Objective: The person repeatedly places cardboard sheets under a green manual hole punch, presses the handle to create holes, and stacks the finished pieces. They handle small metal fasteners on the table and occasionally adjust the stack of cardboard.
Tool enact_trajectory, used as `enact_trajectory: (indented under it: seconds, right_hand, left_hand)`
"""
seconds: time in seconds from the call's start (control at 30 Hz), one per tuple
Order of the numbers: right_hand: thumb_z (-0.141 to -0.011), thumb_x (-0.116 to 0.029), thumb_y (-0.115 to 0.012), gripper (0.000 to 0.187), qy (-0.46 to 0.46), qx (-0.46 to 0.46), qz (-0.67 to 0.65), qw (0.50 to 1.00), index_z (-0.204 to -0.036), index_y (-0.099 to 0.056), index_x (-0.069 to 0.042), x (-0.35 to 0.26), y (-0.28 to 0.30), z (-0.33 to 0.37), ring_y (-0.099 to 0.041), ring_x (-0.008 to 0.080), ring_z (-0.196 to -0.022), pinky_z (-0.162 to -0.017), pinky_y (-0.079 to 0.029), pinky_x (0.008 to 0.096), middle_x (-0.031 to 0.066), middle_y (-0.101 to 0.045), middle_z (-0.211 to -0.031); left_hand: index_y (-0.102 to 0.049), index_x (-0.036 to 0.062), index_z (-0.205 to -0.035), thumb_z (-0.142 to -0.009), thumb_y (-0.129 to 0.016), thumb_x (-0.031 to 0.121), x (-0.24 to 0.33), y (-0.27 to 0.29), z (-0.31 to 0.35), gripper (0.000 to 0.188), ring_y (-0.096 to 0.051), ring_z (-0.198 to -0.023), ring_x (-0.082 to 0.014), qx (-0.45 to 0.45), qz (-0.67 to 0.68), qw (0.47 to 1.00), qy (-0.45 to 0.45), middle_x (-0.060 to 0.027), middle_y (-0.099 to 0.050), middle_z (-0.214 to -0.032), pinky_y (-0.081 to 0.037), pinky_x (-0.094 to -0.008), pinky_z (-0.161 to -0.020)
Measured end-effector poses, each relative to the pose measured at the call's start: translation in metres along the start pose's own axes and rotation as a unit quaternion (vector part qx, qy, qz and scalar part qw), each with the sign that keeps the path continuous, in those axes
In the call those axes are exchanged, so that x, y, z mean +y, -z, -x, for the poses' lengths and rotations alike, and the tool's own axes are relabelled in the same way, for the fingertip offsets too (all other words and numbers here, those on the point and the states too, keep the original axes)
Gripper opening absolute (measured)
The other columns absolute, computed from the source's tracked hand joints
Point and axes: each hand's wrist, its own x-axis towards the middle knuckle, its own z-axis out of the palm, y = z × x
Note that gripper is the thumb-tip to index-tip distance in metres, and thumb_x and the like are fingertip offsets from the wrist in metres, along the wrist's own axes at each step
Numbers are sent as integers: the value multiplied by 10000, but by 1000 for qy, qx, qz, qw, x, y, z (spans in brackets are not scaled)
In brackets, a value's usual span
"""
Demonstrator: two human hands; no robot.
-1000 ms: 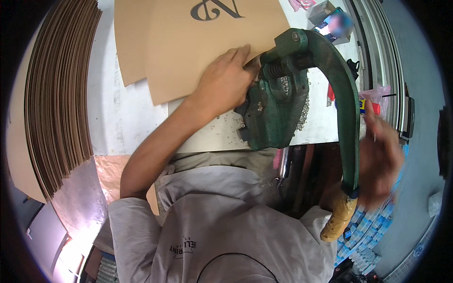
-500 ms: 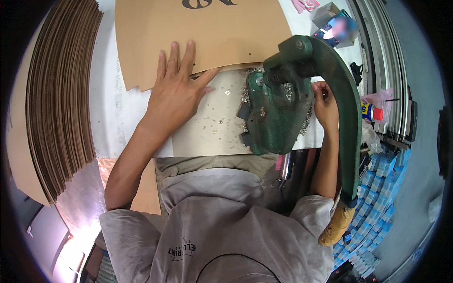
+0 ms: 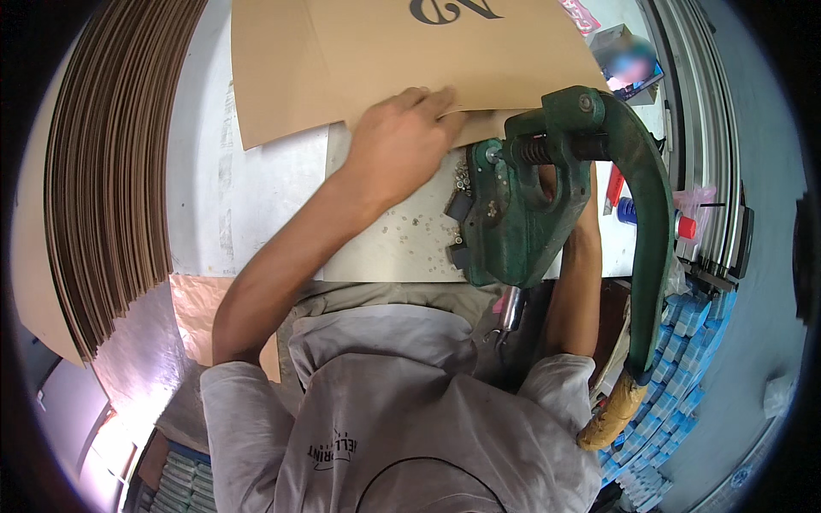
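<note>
A large brown cardboard sheet (image 3: 359, 51) with black print lies across the far part of the white table. My left hand (image 3: 402, 141) is at its near edge, fingers curled on top and the edge pinched in them. Right of that hand stands a green hand press (image 3: 513, 231), with a spring and a long curved lever (image 3: 654, 231); the sheet's near edge reaches the press head. My right hand (image 3: 548, 181) is mostly hidden behind the press body, and its fingers do not show. Small metal rings (image 3: 416, 224) lie scattered left of the press.
A tall stack of brown cardboard (image 3: 111, 179) stands along the left side. At the right are a blue can with a red cap (image 3: 658, 218), a grey box (image 3: 620, 51) and metal rails (image 3: 697, 111). Blue-wrapped bundles (image 3: 676, 359) lie below, near the wrapped lever grip (image 3: 611, 415).
My left hand has gone from lying spread on the sheet to gripping its edge, moving right. The sheet has shifted right with it. My right hand has moved behind the press.
</note>
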Motion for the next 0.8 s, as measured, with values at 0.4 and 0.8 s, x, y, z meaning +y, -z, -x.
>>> enact_trajectory:
  seconds: [0.4,0.8]
  right_hand:
    - [-990,-94,-609,213,-26,78,-122,989,-1103,-738,32,16,-11,11,-721,164,-799,-696,-594,317,110,-761,-989]
    - [-938,-113,-676,209,16,64,108,992,-1051,-750,47,5,-16,14,-713,163,-754,-694,-564,327,88,-766,-921]
  left_hand:
    - [-801,60,-1055,-826,-776,194,44,-13,-9,267,-606,-1145,-294,-54,125,988,73,-91,-706,-1250,-477,-428,-962]
    - [-823,95,-1012,-819,-815,235,46,-12,-11,239,-597,-1129,-282,-84,83,990,74,-72,-690,-1198,-474,-426,-922]
